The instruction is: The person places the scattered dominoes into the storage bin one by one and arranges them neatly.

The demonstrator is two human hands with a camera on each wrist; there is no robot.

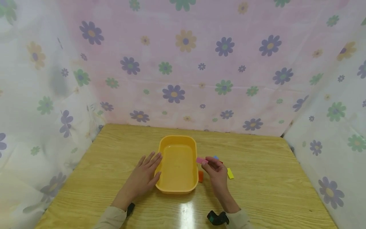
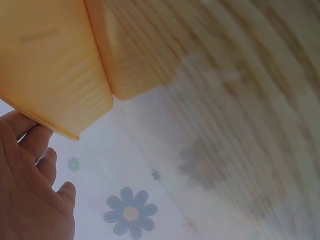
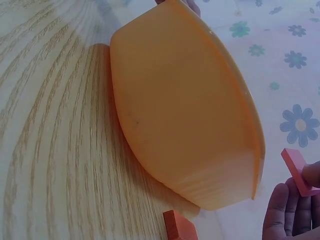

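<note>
A yellow-orange plastic bin (image 1: 178, 165) stands on the table between my hands, with nothing inside it. My left hand (image 1: 142, 176) rests on its left rim with the fingers extended; the left wrist view shows fingertips at the rim (image 2: 47, 125). On the other side, my right hand (image 1: 218, 178) pinches a small flat pink block (image 1: 200, 160) between thumb and fingers, right by the bin's right rim. The pink block (image 3: 295, 167) is raised to about rim height in the right wrist view. An orange-red block (image 1: 201, 176) lies against the bin's right side.
Beyond my right hand lie a yellow block (image 1: 230, 173), a blue block (image 1: 215, 157) and a red block (image 1: 221, 162), the last two partly hidden by the fingers. Flowered curtains (image 1: 200, 95) surround the wooden table (image 1: 123, 140) at the back and sides.
</note>
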